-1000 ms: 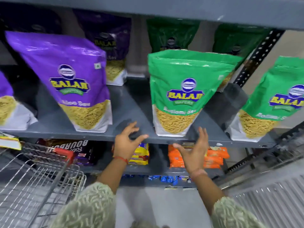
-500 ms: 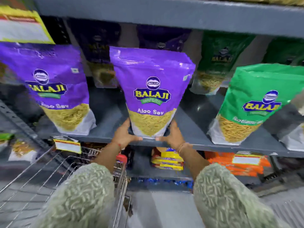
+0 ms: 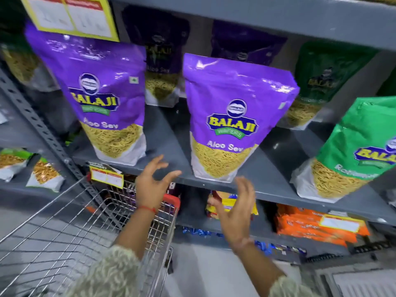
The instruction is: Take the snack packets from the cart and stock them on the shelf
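Note:
A purple Aloo Sev packet stands upright at the front of the grey shelf. A second purple packet stands to its left and a green packet to its right. My left hand hovers open just below and left of the middle packet, fingers spread, touching nothing. My right hand is open below the shelf edge, under the same packet, also apart from it. The wire cart sits at the lower left; no packets show inside it.
More purple and green packets stand in the back row. A slotted upright borders the shelf on the left. A yellow price tag hangs on the shelf edge. Lower shelves hold yellow and orange packs.
Both hands have let go of the middle purple packet's base and drawn back down and apart. The packet stays standing on the shelf. The view has shifted left.

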Available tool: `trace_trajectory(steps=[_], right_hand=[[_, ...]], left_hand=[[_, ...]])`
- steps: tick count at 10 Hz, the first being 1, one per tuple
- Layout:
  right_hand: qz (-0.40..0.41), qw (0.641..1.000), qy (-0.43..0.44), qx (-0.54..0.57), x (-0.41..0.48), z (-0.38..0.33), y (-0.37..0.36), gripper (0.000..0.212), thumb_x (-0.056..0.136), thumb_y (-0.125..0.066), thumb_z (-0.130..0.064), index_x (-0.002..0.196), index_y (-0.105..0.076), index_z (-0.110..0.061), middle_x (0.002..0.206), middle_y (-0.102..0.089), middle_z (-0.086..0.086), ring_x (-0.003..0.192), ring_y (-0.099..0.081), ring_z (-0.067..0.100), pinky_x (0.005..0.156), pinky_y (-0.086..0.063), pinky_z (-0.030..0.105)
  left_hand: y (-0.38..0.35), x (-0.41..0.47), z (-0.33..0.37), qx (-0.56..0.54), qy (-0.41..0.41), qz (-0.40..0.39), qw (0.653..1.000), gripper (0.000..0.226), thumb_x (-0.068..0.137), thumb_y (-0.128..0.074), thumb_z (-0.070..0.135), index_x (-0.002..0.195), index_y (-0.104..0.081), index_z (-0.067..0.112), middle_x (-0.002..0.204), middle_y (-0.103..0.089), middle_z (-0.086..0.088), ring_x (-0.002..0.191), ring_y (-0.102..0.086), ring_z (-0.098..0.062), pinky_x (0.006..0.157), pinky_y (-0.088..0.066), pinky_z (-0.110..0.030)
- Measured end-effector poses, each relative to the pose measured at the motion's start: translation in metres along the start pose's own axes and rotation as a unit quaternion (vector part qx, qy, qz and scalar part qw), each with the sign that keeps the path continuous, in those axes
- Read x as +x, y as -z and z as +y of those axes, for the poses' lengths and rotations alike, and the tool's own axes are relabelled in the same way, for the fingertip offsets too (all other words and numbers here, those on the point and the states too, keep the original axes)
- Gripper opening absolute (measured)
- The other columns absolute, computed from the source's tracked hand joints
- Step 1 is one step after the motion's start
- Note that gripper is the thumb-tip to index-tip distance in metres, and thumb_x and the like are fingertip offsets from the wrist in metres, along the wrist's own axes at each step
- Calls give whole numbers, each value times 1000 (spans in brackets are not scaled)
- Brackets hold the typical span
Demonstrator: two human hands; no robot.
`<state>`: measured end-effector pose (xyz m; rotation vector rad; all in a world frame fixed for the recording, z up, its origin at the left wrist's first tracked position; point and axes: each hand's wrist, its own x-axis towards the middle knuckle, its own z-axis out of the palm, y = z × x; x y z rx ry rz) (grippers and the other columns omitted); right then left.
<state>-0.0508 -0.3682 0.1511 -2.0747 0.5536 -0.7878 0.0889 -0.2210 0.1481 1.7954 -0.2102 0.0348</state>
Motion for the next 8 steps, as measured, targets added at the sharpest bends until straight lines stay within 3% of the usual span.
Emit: trace_trajectory(steps=[1, 2, 3, 4, 5, 7, 8], right_hand=[[-166, 983, 78, 28, -20, -36, -51, 72, 71, -60, -58, 126, -41, -16, 131, -36, -4, 126, -29, 2, 109, -28, 26], [-242, 967, 41, 65, 20, -77, -107, 93, 63, -76, -41, 136, -27, -11, 145, -27, 2, 136, -21, 9, 115, -21, 28], [-288, 949, -53, 119, 70, -98, -150, 108, 56, -84, -17, 139, -17, -9, 148, -28, 10, 137, -27, 20, 114, -26, 34], [-334, 938, -76, 54, 81, -100, -180, 84, 64, -80, -14, 130, -30, -2, 129, -52, 19, 117, -49, 31, 80, -39, 20], [-294, 953, -66, 23, 75, -95, -192, 52, 73, -71, -11, 113, -41, 3, 111, -59, 22, 100, -55, 35, 58, -26, 20], [-306, 949, -69, 27, 77, -105, -186, 47, 72, -72, -8, 105, -40, 0, 110, -58, 24, 103, -54, 38, 68, -37, 25], [-308, 943, -84, 93, 64, -104, -163, 86, 65, -78, -10, 134, -25, -5, 141, -41, 14, 130, -38, 27, 101, -34, 22]], left_hand=[[62, 6, -12, -8, 15, 165, 986, 52, 53, -78, 49, 99, -57, 38, 89, -68, 2, 87, -61, -3, 84, -48, -23], [109, 44, -19, 19, 54, 169, 984, 79, 61, -82, 16, 129, -42, 13, 130, -53, -15, 122, -48, -24, 103, -39, -38], [126, 78, -29, 64, 39, 22, 997, 95, 63, -78, 2, 142, -24, 8, 145, -39, -12, 122, -40, -7, 98, -39, -17], [125, 86, -37, 111, 37, -21, 993, 84, 68, -77, 8, 139, -33, 13, 135, -51, -11, 106, -45, -7, 76, -38, -9], [125, 86, -45, 115, 30, 17, 993, 77, 67, -78, 15, 135, -41, 17, 128, -58, -11, 105, -50, -13, 82, -40, -22], [127, 92, -45, 152, 57, -5, 987, 81, 66, -80, 22, 136, -40, 14, 132, -56, -13, 119, -52, -26, 93, -43, -31], [128, 71, -35, 206, 76, 30, 975, 102, 69, -76, 34, 146, -11, 14, 153, -25, -18, 141, -22, -32, 115, -26, -45]])
